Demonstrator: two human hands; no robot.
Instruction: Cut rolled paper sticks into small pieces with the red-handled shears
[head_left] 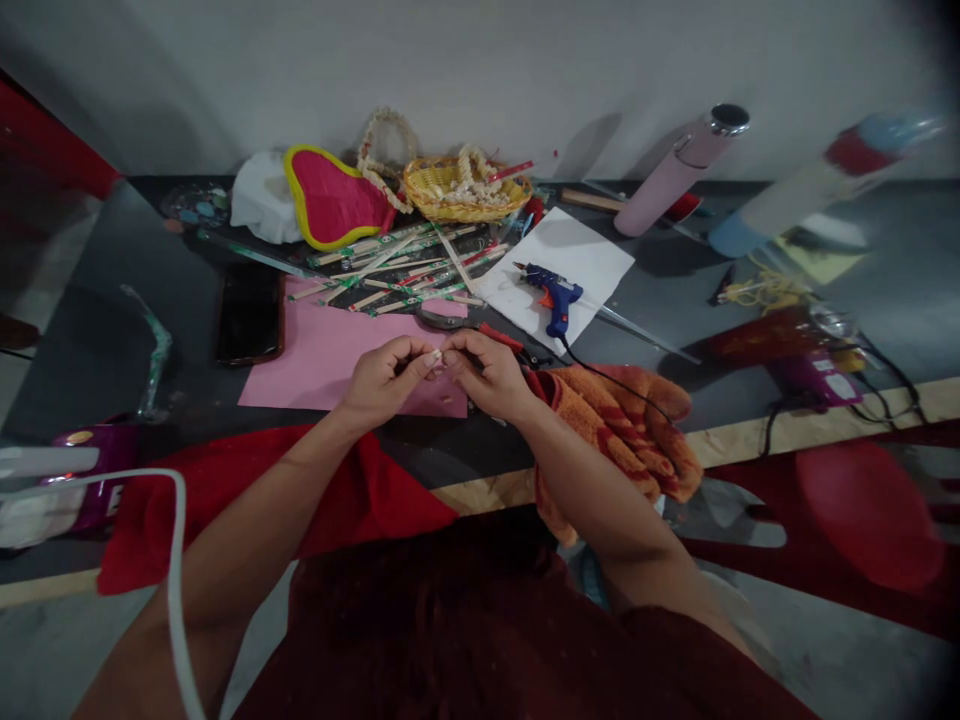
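Both my hands meet above a pink sheet (315,350) on the dark table. Between thumb and fingers, my left hand (386,378) pinches a small whitish piece (437,355). My right hand (491,372) is closed at the same spot, its fingertips touching or nearly touching the piece; whether it grips part of it is too small to tell. Just beyond the fingers lie pliers with red handles (501,338). A blue glue gun (555,298) rests on a white sheet (577,245) to the right.
Wrapped sticks (405,265) lie behind my hands, near a yellow basket (457,205) and a red heart-shaped piece (337,197). A phone (251,312) is at left. An orange towel (622,420), a pink flask (667,180) and cables are at right.
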